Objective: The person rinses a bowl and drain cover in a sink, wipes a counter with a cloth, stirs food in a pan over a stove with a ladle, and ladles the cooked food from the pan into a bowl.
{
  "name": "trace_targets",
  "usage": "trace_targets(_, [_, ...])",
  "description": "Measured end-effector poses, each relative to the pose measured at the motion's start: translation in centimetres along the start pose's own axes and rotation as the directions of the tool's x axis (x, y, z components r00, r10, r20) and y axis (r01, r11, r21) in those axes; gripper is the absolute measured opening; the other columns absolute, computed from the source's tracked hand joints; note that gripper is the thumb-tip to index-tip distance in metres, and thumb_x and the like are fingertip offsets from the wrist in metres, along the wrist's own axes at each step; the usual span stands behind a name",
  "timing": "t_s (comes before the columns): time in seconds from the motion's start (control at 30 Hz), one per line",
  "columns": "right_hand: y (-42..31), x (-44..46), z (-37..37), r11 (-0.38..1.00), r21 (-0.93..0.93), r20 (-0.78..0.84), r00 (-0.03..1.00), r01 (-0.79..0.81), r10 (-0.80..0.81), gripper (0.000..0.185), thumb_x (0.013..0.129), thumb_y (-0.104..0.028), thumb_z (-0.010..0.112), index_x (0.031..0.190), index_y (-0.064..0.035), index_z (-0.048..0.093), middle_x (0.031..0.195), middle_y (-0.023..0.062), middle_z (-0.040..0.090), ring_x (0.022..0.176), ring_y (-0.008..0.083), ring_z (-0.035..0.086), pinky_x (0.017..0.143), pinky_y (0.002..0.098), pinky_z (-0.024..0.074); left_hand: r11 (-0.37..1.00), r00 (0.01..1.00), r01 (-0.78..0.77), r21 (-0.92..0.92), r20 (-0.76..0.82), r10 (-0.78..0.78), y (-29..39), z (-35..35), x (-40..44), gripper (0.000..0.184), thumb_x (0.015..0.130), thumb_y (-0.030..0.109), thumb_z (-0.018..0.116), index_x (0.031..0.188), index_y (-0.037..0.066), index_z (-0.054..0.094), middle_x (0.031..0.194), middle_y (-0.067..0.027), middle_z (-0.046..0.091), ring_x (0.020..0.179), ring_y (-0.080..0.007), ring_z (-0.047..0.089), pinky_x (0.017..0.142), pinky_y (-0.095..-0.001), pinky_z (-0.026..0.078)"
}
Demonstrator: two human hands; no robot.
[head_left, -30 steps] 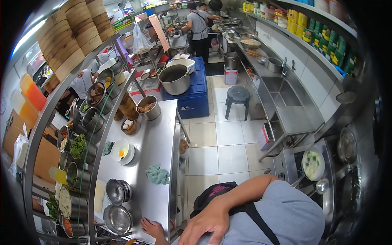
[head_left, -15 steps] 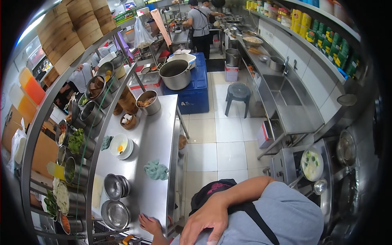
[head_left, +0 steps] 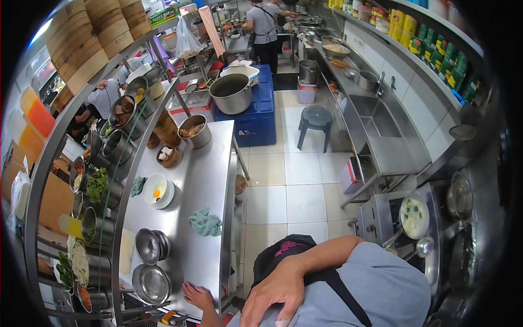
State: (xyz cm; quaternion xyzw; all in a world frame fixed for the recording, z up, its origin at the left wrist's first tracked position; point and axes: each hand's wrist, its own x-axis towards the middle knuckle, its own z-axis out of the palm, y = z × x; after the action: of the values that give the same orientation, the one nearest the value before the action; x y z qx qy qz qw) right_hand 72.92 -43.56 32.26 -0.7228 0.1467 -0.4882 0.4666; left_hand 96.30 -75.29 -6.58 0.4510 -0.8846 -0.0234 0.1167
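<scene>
My left hand point(head_left: 198, 296) lies on the near edge of the steel table point(head_left: 185, 261), fingers spread and nothing held. Folded across my body, my right hand point(head_left: 277, 294) rests flat against the grey shirt, next to a black strap; its fingers hang down and hold nothing visible. Black cloth with a pink print point(head_left: 283, 252) shows behind the right forearm. Left of my left hand are stacked metal bowls point(head_left: 152, 284). Farther up the table are a crumpled green cloth point(head_left: 205, 222) and a white bowl point(head_left: 158, 188) with egg yolk in it.
A rack of metal containers point(head_left: 103, 188) runs along the left. On the right are a stove with a pan point(head_left: 414, 216) of pale food and green pieces, and a sink point(head_left: 373, 117). A stool point(head_left: 315, 121) and blue chest point(head_left: 256, 122) stand ahead. Co-workers point(head_left: 263, 26) stand far back.
The view has shifted slightly, so the surroundings appear a little higher and farther left. Both hands keep about the same pose.
</scene>
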Motion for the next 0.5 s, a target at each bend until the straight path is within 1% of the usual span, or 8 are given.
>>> trace_targets(0.37, [0.21, -0.08, 0.26, 1.0, 0.017, 0.002, 1.0, -0.008, 0.008, 0.05, 0.099, -0.024, 0.063, 0.136, 0.0082, 0.056, 0.141, 0.0284, 0.055, 0.132, 0.0424, 0.052, 0.111, 0.0491, 0.0396, 1.0, 1.0, -0.015, 0.012, -0.011, 0.015, -0.04, 0.0, -0.13, 0.054, 0.095, 0.023, 0.041, 0.146, 0.006, 0.045, 0.155, -0.0139, 0.041, 0.145, -0.0309, 0.037, 0.118, -0.0582, 0.024])
trace_targets(0.5, [0.49, -0.29, 0.32, 1.0, 0.028, 0.006, 1.0, -0.001, 0.001, 0.052, 0.1, -0.027, 0.062, 0.136, 0.0084, 0.056, 0.141, 0.0283, 0.054, 0.132, 0.0427, 0.051, 0.111, 0.0492, 0.0396, 1.0, 1.0, -0.012, 0.011, -0.028, 0.012, 0.18, 0.05, 0.0, 0.053, 0.096, 0.023, 0.041, 0.146, 0.006, 0.045, 0.155, -0.014, 0.041, 0.145, -0.0311, 0.037, 0.118, -0.0587, 0.024])
